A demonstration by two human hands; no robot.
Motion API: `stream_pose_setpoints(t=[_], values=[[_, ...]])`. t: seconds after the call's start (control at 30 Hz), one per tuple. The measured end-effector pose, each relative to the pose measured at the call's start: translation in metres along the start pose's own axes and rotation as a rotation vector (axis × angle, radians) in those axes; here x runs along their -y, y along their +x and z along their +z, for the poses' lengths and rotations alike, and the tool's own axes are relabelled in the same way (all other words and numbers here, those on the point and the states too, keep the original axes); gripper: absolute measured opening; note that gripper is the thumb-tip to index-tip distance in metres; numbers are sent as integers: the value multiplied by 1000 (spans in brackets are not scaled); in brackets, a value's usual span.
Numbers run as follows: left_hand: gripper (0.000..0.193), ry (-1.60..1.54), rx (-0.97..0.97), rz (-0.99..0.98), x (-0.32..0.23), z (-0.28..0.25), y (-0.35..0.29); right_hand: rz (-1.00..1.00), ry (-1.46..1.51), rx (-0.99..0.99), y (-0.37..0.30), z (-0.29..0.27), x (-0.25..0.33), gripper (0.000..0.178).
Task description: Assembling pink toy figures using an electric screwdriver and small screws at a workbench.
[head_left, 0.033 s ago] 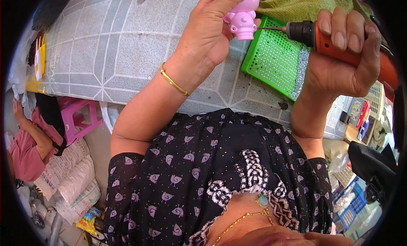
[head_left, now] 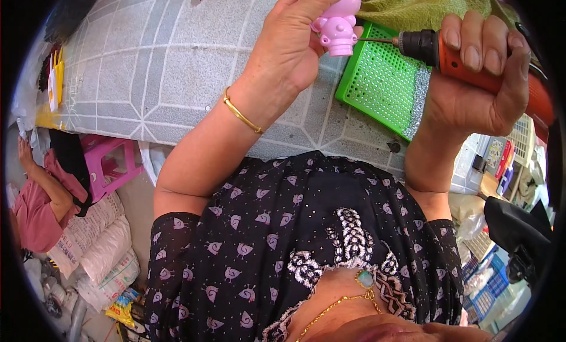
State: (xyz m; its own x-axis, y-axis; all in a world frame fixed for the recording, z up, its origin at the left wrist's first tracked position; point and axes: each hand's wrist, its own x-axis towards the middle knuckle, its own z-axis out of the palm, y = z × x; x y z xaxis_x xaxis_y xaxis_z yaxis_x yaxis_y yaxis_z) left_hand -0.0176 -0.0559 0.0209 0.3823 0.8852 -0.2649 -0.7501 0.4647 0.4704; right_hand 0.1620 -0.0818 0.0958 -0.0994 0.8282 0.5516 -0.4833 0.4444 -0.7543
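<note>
At the top middle, my left hand (head_left: 298, 41) is closed around a glossy pink plastic figure (head_left: 337, 30) with a rounded head and a ringed base. My right hand (head_left: 480, 76) wraps round an orange power screwdriver (head_left: 466, 68) with a black front end. Its thin metal bit (head_left: 377, 40) points left, and the tip meets the side of the figure just above the base. Whether the tip sits in a hole there, I cannot make out. Below the bit lies a green perforated tray (head_left: 377, 85) with small silvery pieces (head_left: 418, 97) along its right side.
A grey tile-patterned cloth (head_left: 194, 65) covers the table. Olive-green fabric (head_left: 430, 9) lies behind the tray. At left, another person in a pink top (head_left: 44, 206) is near a pink stool (head_left: 115, 165) and white sacks (head_left: 103, 247). Blue baskets (head_left: 489, 283) stand at lower right.
</note>
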Motion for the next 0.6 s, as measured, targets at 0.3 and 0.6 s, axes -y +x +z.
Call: stream_pose_setpoints(t=[0.3, 0.6], values=[[32, 31, -18, 38, 4, -4, 2, -27, -97, 86, -5, 7, -3, 17], [29, 11, -18, 35, 4, -6, 1, -45, -184, 180, -10, 16, -4, 15]])
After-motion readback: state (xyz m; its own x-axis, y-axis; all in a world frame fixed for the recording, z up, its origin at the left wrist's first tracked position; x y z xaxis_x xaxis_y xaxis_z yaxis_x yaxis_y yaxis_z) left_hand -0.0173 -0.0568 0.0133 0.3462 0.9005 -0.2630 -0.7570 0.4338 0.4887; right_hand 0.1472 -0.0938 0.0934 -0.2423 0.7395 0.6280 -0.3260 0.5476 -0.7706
